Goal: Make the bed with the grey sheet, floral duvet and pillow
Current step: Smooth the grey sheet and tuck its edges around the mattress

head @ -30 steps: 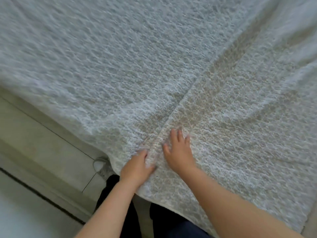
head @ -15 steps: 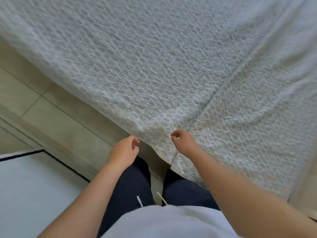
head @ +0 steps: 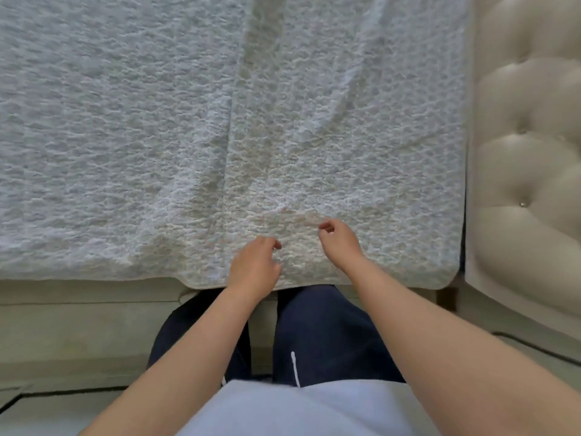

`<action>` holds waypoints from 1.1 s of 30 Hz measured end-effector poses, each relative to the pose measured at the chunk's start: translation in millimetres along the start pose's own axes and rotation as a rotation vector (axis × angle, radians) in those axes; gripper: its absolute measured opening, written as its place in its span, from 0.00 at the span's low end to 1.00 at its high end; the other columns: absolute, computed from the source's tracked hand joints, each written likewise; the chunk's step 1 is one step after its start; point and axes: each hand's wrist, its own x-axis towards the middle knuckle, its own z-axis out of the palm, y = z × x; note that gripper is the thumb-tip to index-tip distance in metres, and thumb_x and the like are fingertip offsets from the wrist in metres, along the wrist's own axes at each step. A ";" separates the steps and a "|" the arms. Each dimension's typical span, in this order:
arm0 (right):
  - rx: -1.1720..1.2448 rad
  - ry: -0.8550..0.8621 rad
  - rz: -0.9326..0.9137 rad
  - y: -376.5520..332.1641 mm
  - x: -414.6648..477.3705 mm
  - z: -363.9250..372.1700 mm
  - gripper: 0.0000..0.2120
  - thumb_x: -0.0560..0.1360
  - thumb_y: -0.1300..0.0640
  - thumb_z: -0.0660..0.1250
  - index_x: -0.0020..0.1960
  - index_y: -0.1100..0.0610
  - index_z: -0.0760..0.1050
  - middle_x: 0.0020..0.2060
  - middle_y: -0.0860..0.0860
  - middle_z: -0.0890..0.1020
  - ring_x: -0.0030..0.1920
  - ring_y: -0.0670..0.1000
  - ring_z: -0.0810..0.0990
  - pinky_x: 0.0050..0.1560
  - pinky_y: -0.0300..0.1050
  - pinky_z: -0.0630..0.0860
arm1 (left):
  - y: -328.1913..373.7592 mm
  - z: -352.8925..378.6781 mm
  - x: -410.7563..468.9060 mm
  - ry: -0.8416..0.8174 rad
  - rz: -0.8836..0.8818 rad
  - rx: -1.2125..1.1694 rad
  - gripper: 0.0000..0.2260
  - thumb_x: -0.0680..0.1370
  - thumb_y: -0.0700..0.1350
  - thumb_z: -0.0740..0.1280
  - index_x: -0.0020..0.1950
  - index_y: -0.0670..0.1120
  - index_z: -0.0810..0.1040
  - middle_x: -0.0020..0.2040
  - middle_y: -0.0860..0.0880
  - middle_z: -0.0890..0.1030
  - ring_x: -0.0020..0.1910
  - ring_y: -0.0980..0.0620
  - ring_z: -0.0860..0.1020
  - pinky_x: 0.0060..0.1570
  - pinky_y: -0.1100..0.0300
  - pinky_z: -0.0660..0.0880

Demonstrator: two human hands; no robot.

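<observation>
The grey textured sheet (head: 157,136) lies spread over the bed, with a long crease running up its middle. Its near edge hangs just over the bed's side in front of my legs. My left hand (head: 254,267) hovers over that edge with loosely curled fingers, and no fabric is visibly in its grip. My right hand (head: 339,242) is a little further onto the sheet, fingers loosely curled, thumb and forefinger close together with no fabric lifted between them. No floral duvet or pillow is in view.
A cream tufted headboard (head: 528,152) stands along the right side. The beige bed base (head: 78,325) runs below the sheet's edge. My dark trousers (head: 320,335) are right against the base.
The view has swung toward the headboard end. Both hands held the sheet's edge half a second ago; now they are over the sheet with nothing gripped.
</observation>
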 end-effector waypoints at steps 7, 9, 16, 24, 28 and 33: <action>0.406 0.315 0.372 169.2 60.4 -87.9 0.13 0.81 0.58 0.56 0.63 0.54 0.72 0.64 0.52 0.72 0.50 0.50 0.73 0.48 0.44 0.70 | 112.9 114.9 57.5 -0.244 0.227 0.279 0.21 0.78 0.42 0.62 0.71 0.51 0.67 0.70 0.51 0.69 0.66 0.49 0.69 0.59 0.54 0.71; 0.561 0.393 0.466 212.0 72.5 -104.1 0.10 0.80 0.59 0.57 0.60 0.52 0.72 0.62 0.52 0.75 0.52 0.53 0.78 0.49 0.48 0.76 | 140.7 145.5 70.3 -0.282 0.308 0.364 0.23 0.78 0.41 0.61 0.73 0.51 0.65 0.72 0.51 0.67 0.68 0.48 0.67 0.63 0.52 0.69; 1.342 0.664 0.804 333.1 98.6 -124.5 0.25 0.81 0.61 0.59 0.75 0.51 0.57 0.59 0.55 0.73 0.39 0.53 0.81 0.40 0.42 0.79 | 215.2 233.5 119.7 -0.398 0.604 0.679 0.26 0.81 0.42 0.57 0.78 0.52 0.53 0.80 0.51 0.47 0.78 0.50 0.44 0.75 0.53 0.44; 1.409 0.645 0.815 386.4 122.4 -114.2 0.08 0.80 0.58 0.62 0.58 0.57 0.76 0.37 0.51 0.78 0.31 0.45 0.73 0.28 0.36 0.68 | 259.5 288.1 161.7 -0.449 0.861 0.969 0.29 0.82 0.50 0.56 0.79 0.53 0.45 0.79 0.51 0.37 0.77 0.49 0.34 0.75 0.48 0.35; 1.576 0.838 0.852 406.6 132.8 -127.5 0.02 0.77 0.64 0.64 0.47 0.59 0.75 0.35 0.51 0.78 0.28 0.47 0.72 0.20 0.33 0.64 | 268.0 307.8 168.3 -0.464 0.902 1.017 0.31 0.81 0.51 0.57 0.79 0.54 0.44 0.78 0.51 0.35 0.76 0.48 0.33 0.75 0.44 0.36; 1.625 0.974 0.861 410.8 144.2 -125.4 0.09 0.76 0.68 0.62 0.42 0.59 0.77 0.38 0.52 0.80 0.34 0.48 0.74 0.30 0.37 0.72 | 273.1 320.6 167.5 -0.482 0.886 1.027 0.32 0.80 0.49 0.59 0.79 0.54 0.45 0.78 0.51 0.33 0.75 0.46 0.31 0.73 0.42 0.33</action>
